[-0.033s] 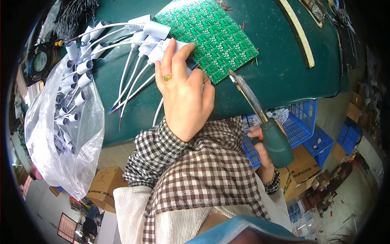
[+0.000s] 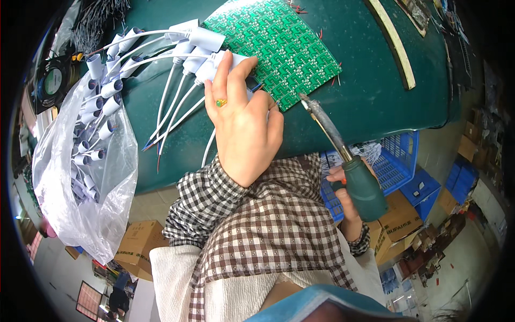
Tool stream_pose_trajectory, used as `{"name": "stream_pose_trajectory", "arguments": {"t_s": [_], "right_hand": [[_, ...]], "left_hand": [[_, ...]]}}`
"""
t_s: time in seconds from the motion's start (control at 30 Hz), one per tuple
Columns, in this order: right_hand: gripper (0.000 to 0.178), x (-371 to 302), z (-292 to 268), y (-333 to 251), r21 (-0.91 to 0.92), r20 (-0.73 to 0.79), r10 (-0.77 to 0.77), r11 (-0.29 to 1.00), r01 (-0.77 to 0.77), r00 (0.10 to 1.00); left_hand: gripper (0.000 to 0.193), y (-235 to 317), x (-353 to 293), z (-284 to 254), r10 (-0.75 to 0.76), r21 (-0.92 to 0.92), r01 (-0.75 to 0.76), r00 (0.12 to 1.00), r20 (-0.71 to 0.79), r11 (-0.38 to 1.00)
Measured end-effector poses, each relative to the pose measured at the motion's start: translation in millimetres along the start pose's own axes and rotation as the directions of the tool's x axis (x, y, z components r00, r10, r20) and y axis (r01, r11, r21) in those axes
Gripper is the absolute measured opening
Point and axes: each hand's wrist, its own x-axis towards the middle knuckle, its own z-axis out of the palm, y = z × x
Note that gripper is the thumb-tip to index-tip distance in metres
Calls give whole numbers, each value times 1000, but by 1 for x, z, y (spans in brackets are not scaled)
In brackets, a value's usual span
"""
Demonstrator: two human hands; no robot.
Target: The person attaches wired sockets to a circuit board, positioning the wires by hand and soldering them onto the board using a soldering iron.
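A green circuit board panel (image 2: 289,53), made of many small repeated boards, lies on the dark green tabletop. My left hand (image 2: 244,129) rests at its near left edge, palm down. Its thumb and forefinger are closed on a white cable piece, mostly hidden, with thin wire ends showing by the board. The other fingers lie against white cylindrical sockets (image 2: 206,40) with white cables, heaped beside the board. My right hand (image 2: 348,201) grips the dark green handle of a soldering iron (image 2: 327,121). The iron's tip is close to the board's near corner; contact is unclear.
A clear plastic bag (image 2: 120,177) full of white sockets hangs over the table's left side. A small black fan (image 2: 53,80) stands at far left. A curved pale strip (image 2: 394,45) lies at right. Below the edge are a blue crate (image 2: 399,161) and cardboard boxes (image 2: 137,247).
The soldering iron's tip has shifted very slightly left and toward me. My left hand and the board have stayed in place.
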Motion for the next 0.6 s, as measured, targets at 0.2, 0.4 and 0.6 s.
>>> {"name": "stream_pose_trajectory", "arguments": {"t_s": [0.2,0.4,0.6], "right_hand": [[53,-10,2,3,-112,26,80,991,-77,996],[56,-6,4,-3,-206,52,89,976,-76,995],[59,-5,8,-2,-175,36,89,981,-82,995]], "left_hand": [[7,2,3,-4,-11,38,9,998,54,999],[7,2,3,-5,-7,38,5,998,62,999],[8,1,2,0,11,7,-11,1000,13,1000]]}}
